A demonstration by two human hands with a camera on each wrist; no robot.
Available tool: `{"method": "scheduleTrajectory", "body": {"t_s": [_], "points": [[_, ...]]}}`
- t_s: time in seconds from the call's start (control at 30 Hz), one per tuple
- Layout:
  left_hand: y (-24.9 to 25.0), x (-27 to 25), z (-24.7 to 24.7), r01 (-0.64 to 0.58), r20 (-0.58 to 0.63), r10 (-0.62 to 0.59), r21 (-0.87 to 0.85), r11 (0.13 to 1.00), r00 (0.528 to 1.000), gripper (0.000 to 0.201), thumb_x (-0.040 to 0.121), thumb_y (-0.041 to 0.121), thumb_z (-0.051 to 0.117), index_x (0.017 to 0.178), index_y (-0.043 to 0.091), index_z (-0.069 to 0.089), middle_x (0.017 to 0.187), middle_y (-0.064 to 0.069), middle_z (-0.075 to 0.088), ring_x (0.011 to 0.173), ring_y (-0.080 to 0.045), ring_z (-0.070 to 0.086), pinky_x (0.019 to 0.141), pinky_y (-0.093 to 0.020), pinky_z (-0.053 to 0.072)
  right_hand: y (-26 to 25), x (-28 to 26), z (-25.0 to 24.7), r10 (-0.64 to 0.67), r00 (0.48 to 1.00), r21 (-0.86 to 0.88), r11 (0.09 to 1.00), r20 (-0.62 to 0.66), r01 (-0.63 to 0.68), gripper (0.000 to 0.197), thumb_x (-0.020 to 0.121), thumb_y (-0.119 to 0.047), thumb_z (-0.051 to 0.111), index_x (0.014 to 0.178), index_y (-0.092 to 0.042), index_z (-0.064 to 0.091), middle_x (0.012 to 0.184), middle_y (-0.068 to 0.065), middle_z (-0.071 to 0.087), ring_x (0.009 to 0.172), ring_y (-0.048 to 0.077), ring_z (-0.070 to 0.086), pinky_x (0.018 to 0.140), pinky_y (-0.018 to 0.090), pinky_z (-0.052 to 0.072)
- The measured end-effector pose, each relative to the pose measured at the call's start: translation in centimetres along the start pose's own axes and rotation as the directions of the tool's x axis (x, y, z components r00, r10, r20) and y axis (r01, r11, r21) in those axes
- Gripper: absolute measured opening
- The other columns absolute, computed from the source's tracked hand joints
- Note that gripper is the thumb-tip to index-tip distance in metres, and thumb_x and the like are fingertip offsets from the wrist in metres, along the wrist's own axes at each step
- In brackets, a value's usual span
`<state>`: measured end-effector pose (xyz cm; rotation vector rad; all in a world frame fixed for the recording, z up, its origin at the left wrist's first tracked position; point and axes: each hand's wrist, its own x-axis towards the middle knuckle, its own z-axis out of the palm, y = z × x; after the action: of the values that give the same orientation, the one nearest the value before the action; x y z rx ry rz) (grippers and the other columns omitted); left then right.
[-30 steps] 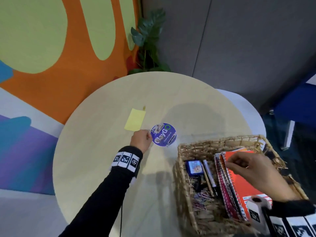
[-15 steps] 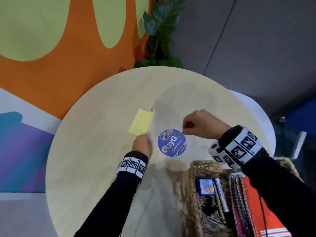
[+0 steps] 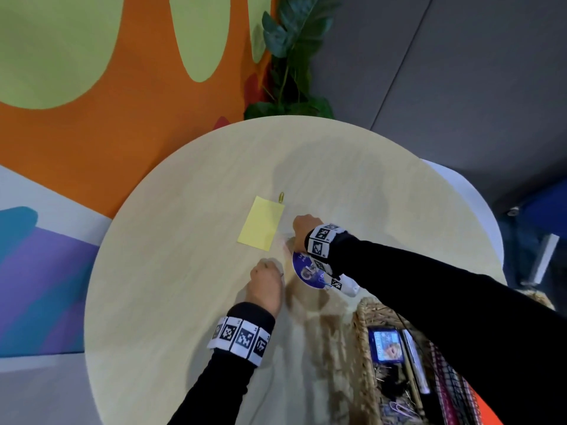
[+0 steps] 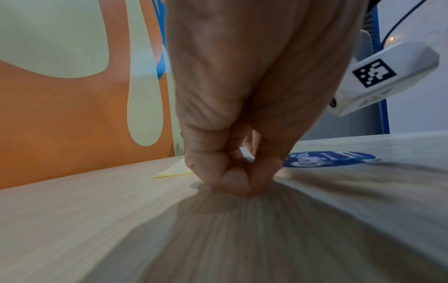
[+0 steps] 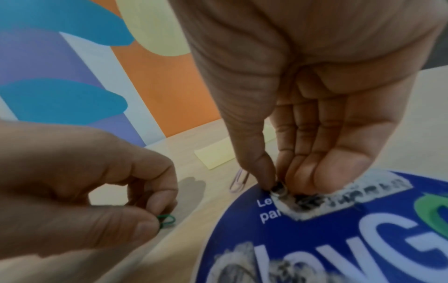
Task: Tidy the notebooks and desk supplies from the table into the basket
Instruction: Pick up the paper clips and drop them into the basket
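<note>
On the round table (image 3: 184, 302) lie a yellow sticky note (image 3: 260, 223), a gold paperclip (image 3: 281, 196) at its far corner, and a round blue sticker (image 3: 306, 273). My left hand (image 3: 274, 269) is just left of the sticker and pinches a green paperclip (image 5: 166, 219) against the tabletop. My right hand (image 3: 302, 225) reaches across the sticker's (image 5: 315, 239) far edge, where its thumb and fingertips (image 5: 271, 181) pinch a small dark object (image 5: 280, 188); what it is I cannot make out. Beside them lies a pink paperclip (image 5: 238, 181).
The wicker basket (image 3: 365, 332) stands at the near right of the table, holding notebooks (image 3: 445, 378), pens, a blue card (image 3: 385, 345) and loose clips. My right forearm crosses above its far rim. A plant (image 3: 291, 56) and a painted wall stand behind the table.
My right hand has left the basket and come across to the far edge of the blue sticker. My left hand stayed beside the sticker, pinching down at the tabletop.
</note>
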<state>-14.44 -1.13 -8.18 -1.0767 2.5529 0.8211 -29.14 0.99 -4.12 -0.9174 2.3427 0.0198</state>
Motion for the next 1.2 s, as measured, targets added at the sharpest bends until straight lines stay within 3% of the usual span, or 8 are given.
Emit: {"method": "scheduleTrajectory", "body": {"t_s": [0.37,0.5,0.6,0.7,0.77,0.9,1.07,1.2], "points": [[-0.9,-4.3,1.2,-0.045,0.01,0.046,-0.141,0.989,0.999,0.022,0.104,0.009,0.039,0.117,-0.001,0.053,0.117,-0.02,0.06,0.109,-0.035,0.058,0.09,-0.038,0.048,0.7,-1.4,-1.2,0.003,1.0,0.167,0.986,-0.005,-0.002,0.05,0.072,-0.019,0.076,0.116,-0.003,0.059,0.122,0.021,0.059,0.108,0.035,0.059,0.08,0.037,0.044],[-0.6,-6.7,1.6,-0.114,-0.015,0.113,-0.168,0.979,0.993,0.015,0.097,-0.003,0.047,0.109,-0.005,0.056,0.09,-0.01,0.062,0.097,-0.038,0.063,0.077,-0.036,0.045,0.4,-3.5,-4.6,-0.026,0.999,0.063,0.998,0.019,0.025,0.018,0.072,-0.017,0.076,0.077,-0.004,0.064,0.072,0.008,0.059,0.075,0.025,0.055,0.066,0.031,0.044],[-0.8,-8.0,2.1,-0.187,-0.055,0.18,-0.207,0.96,0.982,0.014,0.09,-0.009,0.055,0.099,0.002,0.056,0.082,-0.015,0.061,0.078,-0.033,0.063,0.065,-0.029,0.039,1.5,-8.2,-7.0,-0.121,0.993,-0.048,0.992,-0.006,0.12,0.013,0.077,-0.014,0.07,0.08,-0.002,0.068,0.075,0.011,0.067,0.069,0.023,0.059,0.063,0.029,0.048],[-0.6,-9.1,2.0,-0.23,-0.064,0.221,-0.243,0.942,0.973,0.006,0.092,-0.001,0.057,0.098,0.0,0.06,0.089,-0.023,0.07,0.083,-0.038,0.068,0.074,-0.039,0.054,4.4,-15.1,-6.6,-0.221,0.975,-0.044,0.974,-0.008,0.22,0.005,0.074,-0.011,0.066,0.071,-0.013,0.063,0.07,0.006,0.063,0.063,0.021,0.057,0.058,0.024,0.042],[0.1,-10.0,1.5,-0.298,-0.12,0.278,-0.208,0.932,0.953,0.005,0.091,-0.001,0.062,0.095,-0.001,0.065,0.092,-0.022,0.071,0.082,-0.034,0.065,0.078,-0.036,0.049,6.7,-19.5,-4.9,-0.228,0.974,-0.024,0.973,0.015,0.228,0.004,0.073,-0.011,0.063,0.07,-0.014,0.063,0.064,0.0,0.057,0.056,0.017,0.051,0.051,0.021,0.037],[2.5,-12.2,0.0,-0.482,-0.21,0.443,-0.198,0.854,0.872,0.005,0.086,-0.004,0.068,0.088,0.001,0.069,0.085,-0.015,0.07,0.071,-0.017,0.053,0.064,-0.016,0.031,10.6,-24.8,1.4,-0.178,0.962,-0.044,0.981,0.208,0.191,0.003,0.075,-0.01,0.065,0.073,-0.012,0.067,0.076,0.011,0.068,0.066,0.018,0.052,0.058,0.024,0.038],[5.2,-15.6,-1.0,-0.548,-0.194,0.514,-0.254,0.797,0.836,0.005,0.087,0.004,0.072,0.089,0.008,0.069,0.079,0.002,0.068,0.067,0.005,0.059,0.067,-0.005,0.044,11.7,-25.5,7.5,-0.085,0.923,-0.267,0.944,0.374,0.195,0.011,0.079,-0.014,0.069,0.087,-0.005,0.067,0.088,0.014,0.065,0.075,0.03,0.057,0.067,0.037,0.053],[6.7,-18.8,-1.4,-0.587,-0.1,0.582,-0.243,0.772,0.807,0.008,0.085,0.003,0.071,0.087,0.01,0.067,0.078,0.003,0.068,0.074,-0.009,0.065,0.065,-0.006,0.043,11.4,-24.7,9.4,-0.038,0.942,-0.379,0.91,0.335,0.171,0.023,0.081,-0.009,0.064,0.104,-0.003,0.064,0.109,0.015,0.066,0.096,0.035,0.064,0.073,0.04,0.054]]}}
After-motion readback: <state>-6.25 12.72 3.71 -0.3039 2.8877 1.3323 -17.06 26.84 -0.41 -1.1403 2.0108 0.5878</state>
